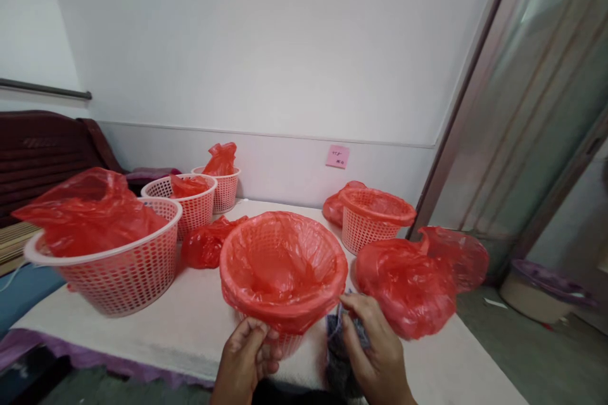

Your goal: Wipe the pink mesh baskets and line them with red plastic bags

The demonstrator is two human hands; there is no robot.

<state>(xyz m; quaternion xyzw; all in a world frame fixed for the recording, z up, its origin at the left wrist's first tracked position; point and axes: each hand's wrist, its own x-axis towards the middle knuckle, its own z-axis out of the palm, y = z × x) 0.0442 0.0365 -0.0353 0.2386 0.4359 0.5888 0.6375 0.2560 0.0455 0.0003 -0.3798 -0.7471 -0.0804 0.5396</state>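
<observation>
A white perforated basket lined with a red plastic bag (pixel 284 269) stands at the near middle of the table. My left hand (pixel 247 361) is curled against the underside of its front rim, fingers closed on the red bag's edge. My right hand (pixel 375 354) pinches the bag's rim at the basket's right side, with a dark grey cloth-like thing (pixel 339 354) under its fingers. A loose, puffed red bag (pixel 408 285) lies just right of my right hand.
A large basket (pixel 118 266) with a crumpled red bag stands at the left. Two smaller baskets (pixel 190 199) sit behind it. Another lined basket (pixel 373 215) is at the back right. A glass door (pixel 532 107) stands to the right, and a pink note (pixel 337 156) is on the wall.
</observation>
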